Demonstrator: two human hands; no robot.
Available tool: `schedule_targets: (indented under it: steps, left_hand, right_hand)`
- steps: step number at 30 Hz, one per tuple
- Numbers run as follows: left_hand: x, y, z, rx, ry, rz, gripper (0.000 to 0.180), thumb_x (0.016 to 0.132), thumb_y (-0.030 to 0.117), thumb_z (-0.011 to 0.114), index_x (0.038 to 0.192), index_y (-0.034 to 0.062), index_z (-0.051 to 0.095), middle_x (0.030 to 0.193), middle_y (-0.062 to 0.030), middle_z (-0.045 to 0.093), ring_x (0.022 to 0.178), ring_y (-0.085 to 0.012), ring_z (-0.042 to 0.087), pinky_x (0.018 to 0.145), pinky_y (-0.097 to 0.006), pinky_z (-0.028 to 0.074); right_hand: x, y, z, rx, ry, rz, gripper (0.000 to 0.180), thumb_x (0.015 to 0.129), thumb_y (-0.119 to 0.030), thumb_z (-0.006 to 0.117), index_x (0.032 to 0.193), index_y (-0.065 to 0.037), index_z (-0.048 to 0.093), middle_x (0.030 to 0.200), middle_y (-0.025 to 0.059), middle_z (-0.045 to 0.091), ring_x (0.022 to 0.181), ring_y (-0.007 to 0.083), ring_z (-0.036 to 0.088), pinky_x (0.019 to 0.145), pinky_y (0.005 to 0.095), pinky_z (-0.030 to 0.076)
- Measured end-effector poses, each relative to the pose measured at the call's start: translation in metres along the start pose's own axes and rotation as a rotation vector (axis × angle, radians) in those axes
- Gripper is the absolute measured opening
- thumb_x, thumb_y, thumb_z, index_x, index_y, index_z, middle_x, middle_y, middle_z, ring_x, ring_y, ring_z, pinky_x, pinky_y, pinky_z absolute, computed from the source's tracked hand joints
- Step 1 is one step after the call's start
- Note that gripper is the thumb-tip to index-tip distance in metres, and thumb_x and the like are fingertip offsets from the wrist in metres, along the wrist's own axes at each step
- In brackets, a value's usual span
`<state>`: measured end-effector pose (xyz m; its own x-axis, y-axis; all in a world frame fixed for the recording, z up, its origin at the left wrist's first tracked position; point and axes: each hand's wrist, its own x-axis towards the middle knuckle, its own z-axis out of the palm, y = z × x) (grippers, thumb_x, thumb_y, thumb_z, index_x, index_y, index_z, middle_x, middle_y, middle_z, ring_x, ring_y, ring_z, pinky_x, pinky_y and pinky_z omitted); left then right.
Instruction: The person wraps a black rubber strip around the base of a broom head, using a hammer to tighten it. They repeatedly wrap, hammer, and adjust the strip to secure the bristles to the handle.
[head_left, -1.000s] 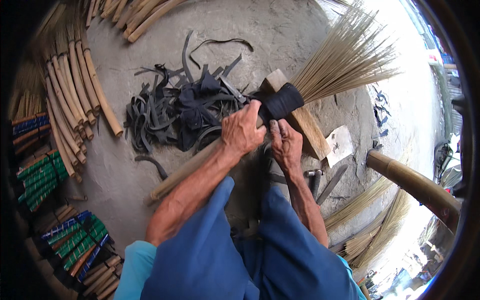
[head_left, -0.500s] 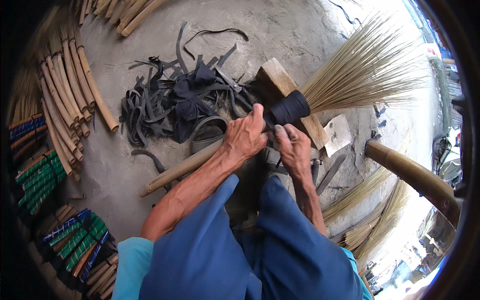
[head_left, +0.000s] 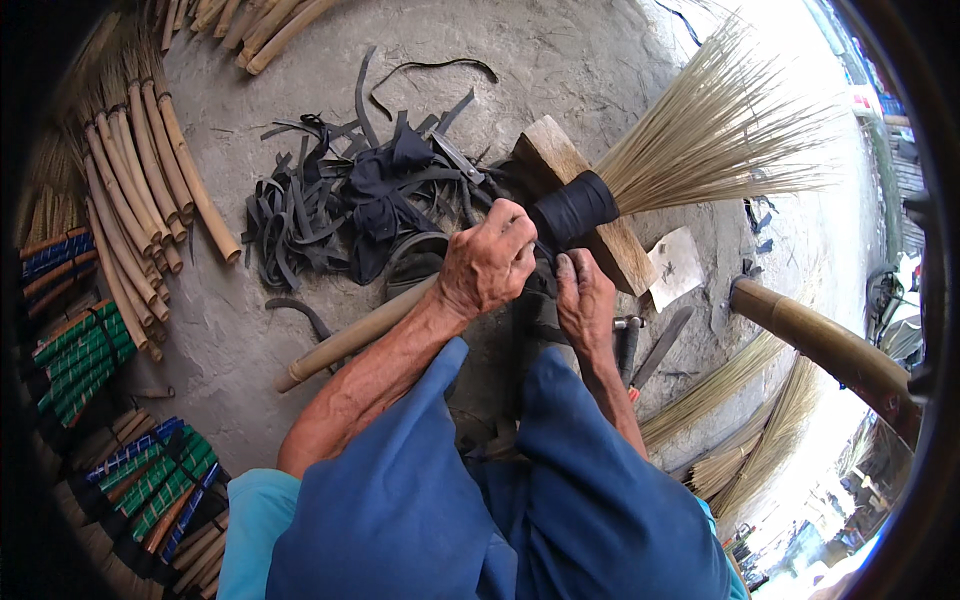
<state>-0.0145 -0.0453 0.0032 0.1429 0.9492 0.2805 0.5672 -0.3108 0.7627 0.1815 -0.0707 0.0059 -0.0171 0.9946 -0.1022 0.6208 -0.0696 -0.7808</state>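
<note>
A broom with pale, stiff bristles (head_left: 715, 125) lies slantwise in front of me, its neck wrapped in a wide black binding (head_left: 577, 208). The bamboo handle (head_left: 350, 338) runs down to the left under my forearm. My left hand (head_left: 488, 258) is closed around the handle just below the binding. Close beside it, my right hand (head_left: 585, 295) pinches a dark strip at the binding's lower edge; most of that strip is hidden by the fingers. Under the wrapped neck sits a wooden block (head_left: 628, 262).
Black strips (head_left: 285, 215) lie heaped left of the broom, with scissors (head_left: 455, 157) on them. A knife blade (head_left: 665, 342) lies to the right, near a thick bamboo pole (head_left: 800, 320). Bristle bundles (head_left: 745, 455) lie lower right. Bamboo-handled brooms (head_left: 190, 175) are stacked at left.
My left hand has rolled slightly on the handle, its knuckles turning upward. My right hand has shifted slightly, its fingers now more upright. The broom and binding have turned a little.
</note>
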Motion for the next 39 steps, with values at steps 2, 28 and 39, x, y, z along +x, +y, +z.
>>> schedule_targets:
  steps: [2,28,39]
  left_hand:
    - [0.005,-0.004,-0.003,-0.019,0.005,-0.010,0.015,0.092,0.004,0.071,0.105,0.0076,0.065,0.106,-0.0135,0.066,0.089,-0.0406,0.074,0.073,-0.048,0.061]
    - [0.039,-0.003,0.018,0.033,-0.257,-0.553,0.034,0.113,0.035,0.049,0.124,0.0062,0.062,0.101,-0.0351,0.073,0.101,-0.0584,0.069,0.085,-0.065,0.053]
    - [0.037,0.005,0.012,0.041,-0.321,-0.514,0.046,0.108,0.047,0.058,0.130,0.0064,0.060,0.102,-0.0343,0.077,0.102,-0.0577,0.073,0.089,-0.065,0.055]
  right_hand:
    - [0.007,0.005,0.013,-0.002,0.010,-0.001,0.022,0.113,-0.023,0.063,0.106,-0.002,0.066,0.086,0.0249,0.068,0.076,0.0428,0.069,0.072,0.0479,0.055]
    - [0.021,-0.020,0.010,-0.016,0.060,0.123,0.034,0.106,-0.028,0.070,0.088,0.000,0.063,0.080,0.0281,0.064,0.076,0.0493,0.067,0.068,0.0523,0.052]
    - [0.028,-0.010,0.023,0.167,0.089,0.215,0.039,0.108,-0.030,0.069,0.083,0.000,0.064,0.071,0.0226,0.062,0.063,0.0366,0.063,0.063,0.0472,0.049]
